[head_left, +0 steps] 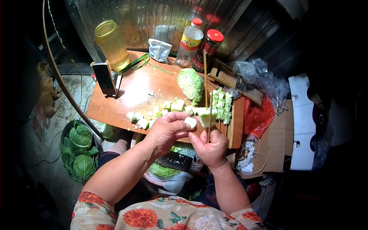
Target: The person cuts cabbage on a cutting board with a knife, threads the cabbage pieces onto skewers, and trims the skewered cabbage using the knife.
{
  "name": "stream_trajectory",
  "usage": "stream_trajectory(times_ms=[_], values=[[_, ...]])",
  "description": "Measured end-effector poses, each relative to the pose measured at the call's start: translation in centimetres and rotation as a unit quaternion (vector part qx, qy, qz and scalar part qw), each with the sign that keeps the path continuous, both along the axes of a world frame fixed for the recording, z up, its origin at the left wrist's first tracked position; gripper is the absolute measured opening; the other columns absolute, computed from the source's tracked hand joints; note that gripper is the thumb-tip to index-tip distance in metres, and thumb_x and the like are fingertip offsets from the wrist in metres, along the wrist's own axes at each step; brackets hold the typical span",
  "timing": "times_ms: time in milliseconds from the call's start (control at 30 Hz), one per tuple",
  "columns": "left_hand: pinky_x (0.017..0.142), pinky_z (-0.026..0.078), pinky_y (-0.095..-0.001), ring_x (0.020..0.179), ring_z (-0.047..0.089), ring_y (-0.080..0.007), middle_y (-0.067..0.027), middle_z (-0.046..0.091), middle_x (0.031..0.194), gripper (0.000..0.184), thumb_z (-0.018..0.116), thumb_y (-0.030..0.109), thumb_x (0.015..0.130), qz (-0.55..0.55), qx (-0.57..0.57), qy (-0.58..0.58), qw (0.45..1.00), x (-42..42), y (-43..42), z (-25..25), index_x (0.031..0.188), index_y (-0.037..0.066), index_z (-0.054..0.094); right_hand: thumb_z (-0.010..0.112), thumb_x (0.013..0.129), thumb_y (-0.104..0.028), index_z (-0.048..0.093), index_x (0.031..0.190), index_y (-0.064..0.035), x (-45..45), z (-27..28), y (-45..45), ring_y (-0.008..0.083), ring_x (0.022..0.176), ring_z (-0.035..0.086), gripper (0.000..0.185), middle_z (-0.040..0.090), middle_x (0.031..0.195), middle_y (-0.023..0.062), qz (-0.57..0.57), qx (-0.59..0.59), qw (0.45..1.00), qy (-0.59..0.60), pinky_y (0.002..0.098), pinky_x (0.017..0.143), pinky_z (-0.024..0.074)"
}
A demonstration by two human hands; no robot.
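Between the thumb and fingers of my left hand (168, 130) is a pale piece of cabbage (190, 122). My right hand (212, 147) is closed around the lower end of a thin bamboo skewer (206, 76), which points away from me. A larger cabbage chunk (206, 119) shows at the skewer just above my right hand; whether it is threaded on, I cannot tell. Cut cabbage pieces (143, 123) lie along the near side of the wooden board (134, 86). Behind them rests a cut cabbage head (190, 85). Skewered cabbage (222, 106) lies to the right.
A phone on a stand (104, 79), a jar of yellow liquid (112, 46), a red-capped bottle (190, 42) and a dark red-lidded jar (209, 50) stand on the board. Whole cabbages (81, 136) fill a container at lower left. A dark cleaver-like blade (174, 161) lies below my hands.
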State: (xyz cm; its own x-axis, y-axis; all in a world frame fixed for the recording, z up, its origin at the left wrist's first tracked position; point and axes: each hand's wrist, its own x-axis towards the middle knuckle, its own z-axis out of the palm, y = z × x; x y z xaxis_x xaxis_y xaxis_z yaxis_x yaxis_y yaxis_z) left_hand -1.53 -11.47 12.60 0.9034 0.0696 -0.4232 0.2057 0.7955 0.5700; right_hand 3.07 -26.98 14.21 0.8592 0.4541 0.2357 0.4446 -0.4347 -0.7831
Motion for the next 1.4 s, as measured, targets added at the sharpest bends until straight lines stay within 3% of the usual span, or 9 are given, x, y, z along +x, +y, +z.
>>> stream_trajectory(times_ms=[400,600,633,700,1000,1067,1300,1367,1400], values=[[0.077,0.054,-0.0286,0.083,0.065,-0.0166,-0.0068,0.065,0.095,0.021,0.066,0.003,0.083,-0.046,0.018,0.005,0.999,-0.2,-0.3,0.5,0.103,0.001,0.06,0.072,0.071,-0.01,0.056,0.075,-0.0062,0.3,-1.0,-0.4,0.032,0.056,0.058,0.017,0.057,0.061,0.0105,0.035,-0.006,0.998,-0.061,0.0391,0.051,0.0473],[0.069,0.054,-0.0247,0.081,0.066,-0.0166,-0.0091,0.066,0.097,0.022,0.062,0.003,0.085,0.016,0.178,0.043,0.983,0.6,3.0,-0.2,0.106,0.0,0.06,0.074,0.078,-0.019,0.052,0.071,-0.004,0.6,-1.3,-0.6,0.0172,0.05,0.049,0.028,0.051,0.056,0.0075,-0.007,0.061,0.996,0.069,0.0339,0.05,0.0441],[0.068,0.054,-0.0238,0.08,0.066,-0.0165,-0.0084,0.066,0.092,0.021,0.06,0.002,0.084,0.028,0.205,0.02,0.978,0.7,5.0,-1.6,0.105,0.0,0.06,0.07,0.082,-0.02,0.053,0.072,-0.003,0.8,-1.6,-0.9,0.019,0.052,0.053,0.026,0.053,0.058,0.0093,-0.002,0.063,0.996,0.064,0.034,0.052,0.0451],[0.067,0.053,-0.024,0.076,0.065,-0.0155,-0.0068,0.066,0.087,0.018,0.06,0.003,0.084,0.074,0.291,0.03,0.953,0.5,8.0,-2.9,0.101,0.001,0.06,0.058,0.093,-0.014,0.063,0.111,-0.0001,0.5,-0.3,-0.7,0.0057,0.077,0.054,0.024,0.063,0.084,-0.0013,0.03,0.066,0.991,0.113,0.0215,0.073,0.044],[0.052,0.047,-0.0269,0.061,0.058,-0.0146,-0.0057,0.061,0.073,0.021,0.062,-0.004,0.073,-0.133,0.41,0.234,0.872,-1.7,12.1,-8.7,0.094,0.001,0.06,0.054,0.094,-0.014,0.062,0.112,0.0017,-0.1,-0.6,-0.1,0.0061,0.071,0.053,0.025,0.063,0.08,0.0025,0.081,0.014,0.992,0.092,0.0227,0.068,0.0448],[0.055,0.048,-0.0277,0.063,0.058,-0.0155,-0.0064,0.061,0.074,0.024,0.063,-0.006,0.072,-0.149,0.436,0.245,0.853,-2.0,11.5,-9.0,0.095,0.0,0.06,0.06,0.088,-0.023,0.062,0.087,-0.0013,-0.4,-0.3,0.3,0.0379,0.065,0.06,0.021,0.059,0.069,0.0198,0.062,0.05,0.993,0.09,0.0393,0.058,0.0473],[0.069,0.051,-0.0307,0.075,0.063,-0.021,-0.0123,0.066,0.083,0.024,0.062,0.0,0.073,-0.214,0.546,0.209,0.783,-2.4,11.1,-9.7,0.096,0.0,0.065,0.06,0.088,-0.023,0.064,0.094,-0.0034,-0.5,0.1,0.6,0.0373,0.068,0.062,0.021,0.062,0.071,0.0188,0.077,0.059,0.992,0.084,0.0393,0.06,0.0493],[0.073,0.051,-0.0309,0.079,0.064,-0.0225,-0.0142,0.068,0.087,0.024,0.062,0.003,0.073,-0.231,0.585,0.194,0.752,-2.4,11.2,-9.8,0.097,0.001,0.066,0.059,0.091,-0.017,0.063,0.109,0.0026,-0.5,0.0,0.4,0.0086,0.065,0.054,0.026,0.062,0.073,0.0044,0.108,0.021,0.992,0.068,0.0251,0.062,0.0454],[0.076,0.051,-0.0314,0.081,0.064,-0.0238,-0.0153,0.068,0.089,0.024,0.062,0.005,0.074,-0.239,0.591,0.194,0.745,-2.4,11.2,-9.8,0.097,0.002,0.067,0.059,0.091,-0.017,0.063,0.109,0.0026,-0.5,0.1,0.5,0.0086,0.065,0.054,0.026,0.062,0.073,0.0044,0.108,0.021,0.992,0.068,0.0251,0.062,0.0454]])
